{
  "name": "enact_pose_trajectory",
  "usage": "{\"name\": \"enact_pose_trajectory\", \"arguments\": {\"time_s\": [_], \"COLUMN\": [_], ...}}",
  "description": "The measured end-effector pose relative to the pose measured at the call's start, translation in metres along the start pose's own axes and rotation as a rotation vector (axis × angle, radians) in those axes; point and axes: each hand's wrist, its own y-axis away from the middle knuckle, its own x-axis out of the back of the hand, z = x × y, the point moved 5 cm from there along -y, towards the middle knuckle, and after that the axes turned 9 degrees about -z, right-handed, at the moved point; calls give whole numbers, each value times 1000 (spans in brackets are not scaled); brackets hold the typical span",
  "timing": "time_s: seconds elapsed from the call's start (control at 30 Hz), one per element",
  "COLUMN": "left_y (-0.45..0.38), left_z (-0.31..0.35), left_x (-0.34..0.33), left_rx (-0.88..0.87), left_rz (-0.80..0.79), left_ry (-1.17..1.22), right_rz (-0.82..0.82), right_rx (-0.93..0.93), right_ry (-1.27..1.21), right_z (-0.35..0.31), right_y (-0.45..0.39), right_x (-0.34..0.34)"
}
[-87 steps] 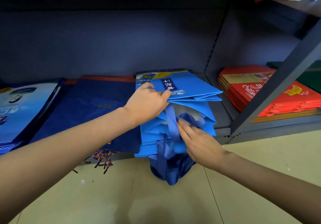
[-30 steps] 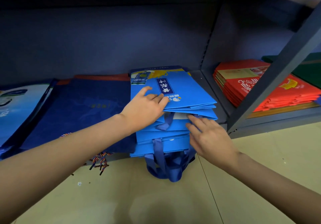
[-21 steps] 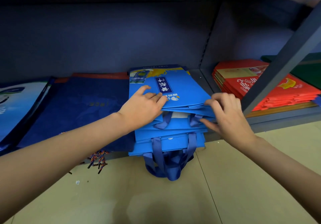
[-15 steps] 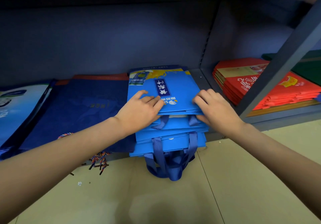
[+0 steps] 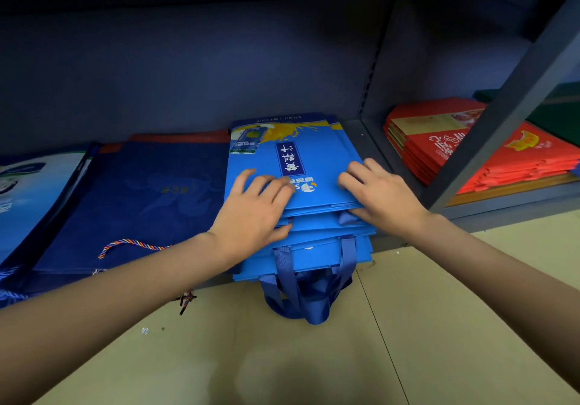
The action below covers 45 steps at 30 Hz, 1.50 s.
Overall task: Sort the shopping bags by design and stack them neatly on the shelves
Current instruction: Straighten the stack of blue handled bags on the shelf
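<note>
A stack of bright blue shopping bags [image 5: 314, 156] with a white-lettered navy label lies on the low grey shelf [image 5: 365, 145]. Their dark blue handles [image 5: 301, 294] hang over the shelf's front edge toward the floor. My left hand [image 5: 254, 206] lies flat on the top bag's near left part, fingers straight. My right hand [image 5: 381, 194] presses the near right corner of the top bag, its thumb at the bag's front edge. The top bag sits flat and roughly square with those under it.
Left of the blue stack lies a pile of navy bags [image 5: 141, 197] with a twisted multicoloured cord [image 5: 131, 243], then white-and-blue bags [image 5: 28, 191]. Red bags [image 5: 445, 150] fill the adjoining shelf bay beyond a slanting grey post [image 5: 508, 109]. Beige floor [image 5: 314, 357] lies below.
My right hand left the handles at the front, came up onto the top bag's right side and pressed it flat. My left hand stayed on top, sliding slightly forward.
</note>
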Motion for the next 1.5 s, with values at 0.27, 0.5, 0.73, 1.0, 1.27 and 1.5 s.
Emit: {"name": "enact_pose_trajectory", "arguments": {"time_s": [0.27, 0.5, 0.73, 1.0, 1.27, 1.5], "left_y": [2, 4, 5, 5, 1, -10], "left_z": [1, -3, -4, -6, -8, -9], "left_x": [-6, -8, -13, -13, -7, -3], "left_rx": [-87, -128, -174, -193, -185, -235], "left_rz": [-45, -41, -46, -18, 3, 4], "left_ry": [-158, -135, -110, -106, -98, 15], "right_rz": [-306, -225, -308, -426, -402, -292], "right_rx": [-43, -66, -97, -65, -104, -196], "right_ry": [-442, -239, -339, -267, -335, -305], "right_z": [-4, -16, -20, -25, -18, -14], "right_y": [6, 14, 11, 13, 15, 21], "right_x": [-9, -13, -22, -25, -24, -26]}}
